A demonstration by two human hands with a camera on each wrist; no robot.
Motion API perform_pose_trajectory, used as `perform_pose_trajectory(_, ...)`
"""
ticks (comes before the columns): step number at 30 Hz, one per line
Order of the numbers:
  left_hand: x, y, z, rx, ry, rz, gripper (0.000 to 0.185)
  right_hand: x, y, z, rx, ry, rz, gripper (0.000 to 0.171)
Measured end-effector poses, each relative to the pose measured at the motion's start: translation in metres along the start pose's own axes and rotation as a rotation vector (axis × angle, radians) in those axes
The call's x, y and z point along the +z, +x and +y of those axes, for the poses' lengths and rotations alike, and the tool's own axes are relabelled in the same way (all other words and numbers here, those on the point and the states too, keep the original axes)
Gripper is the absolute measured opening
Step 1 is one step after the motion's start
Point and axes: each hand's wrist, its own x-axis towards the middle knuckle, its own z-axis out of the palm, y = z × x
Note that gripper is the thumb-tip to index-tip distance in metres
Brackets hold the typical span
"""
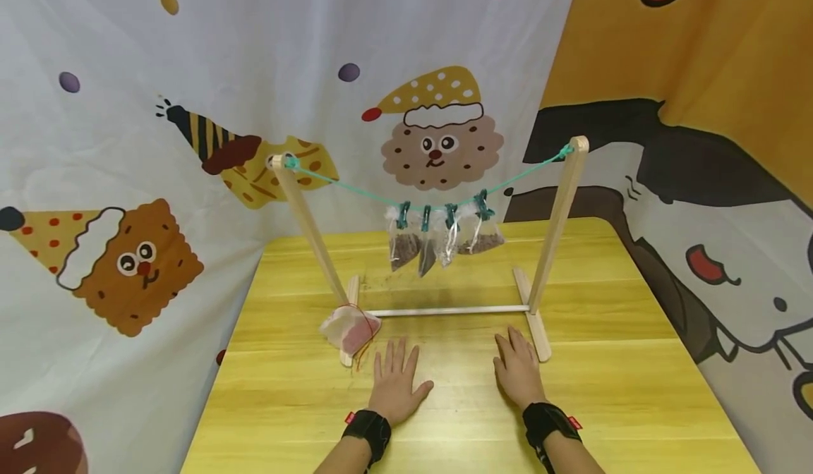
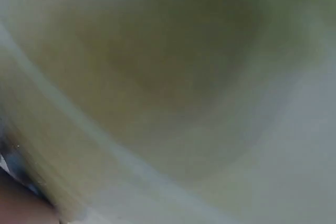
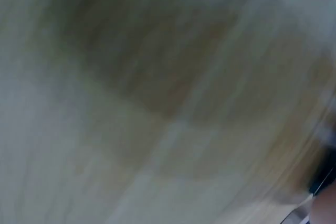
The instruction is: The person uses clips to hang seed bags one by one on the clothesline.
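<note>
Both hands rest palm down on the wooden table in front of a small wooden frame. My left hand (image 1: 395,388) lies flat with fingers spread, just right of a white and pink pouch (image 1: 360,331) with thin red string. My right hand (image 1: 519,372) lies with fingers extended, close to the frame's right foot (image 1: 532,319). Between the two posts sags a green cord (image 1: 356,190). Several dark green clips (image 1: 426,217) on it hold small clear bags (image 1: 404,247) with dark contents. Both wrist views show mostly blurred table surface.
The frame's left post (image 1: 311,231) and right post (image 1: 559,220) stand upright, joined low down by a pale crossbar (image 1: 447,311). Dark specks lie on the table (image 1: 610,389) behind the crossbar. A printed cloth (image 1: 286,51) hangs behind and around the table.
</note>
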Motion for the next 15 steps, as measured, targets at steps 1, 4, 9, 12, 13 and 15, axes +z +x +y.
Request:
perform_pose_trajectory(1, 0.0, 0.003, 0.002, 0.003, -0.004, 0.018, 0.073, -0.003, 0.0, 0.002, -0.013, -0.009, 0.031, 0.043)
perform_pose_trajectory(4, -0.004, 0.015, 0.007, 0.032, -0.005, 0.078, 0.071, -0.013, -0.003, 0.006, -0.032, -0.044, 0.11, 0.038)
perform_pose_trajectory(9, -0.013, 0.041, 0.014, 0.035, -0.035, 0.115, 0.068, -0.022, -0.011, 0.011, -0.02, -0.102, 0.111, 0.04)
perform_pose_trajectory(12, -0.017, 0.052, 0.018, 0.014, -0.047, 0.082, 0.068, -0.026, -0.016, 0.014, -0.031, -0.136, 0.088, 0.04)
perform_pose_trajectory(13, -0.018, 0.054, 0.019, 0.012, -0.053, 0.072, 0.068, -0.027, -0.018, 0.015, -0.039, -0.148, 0.088, 0.039)
perform_pose_trajectory(15, -0.019, 0.057, 0.023, 0.024, -0.061, 0.059, 0.069, -0.029, -0.022, 0.017, -0.061, -0.164, 0.1, 0.036)
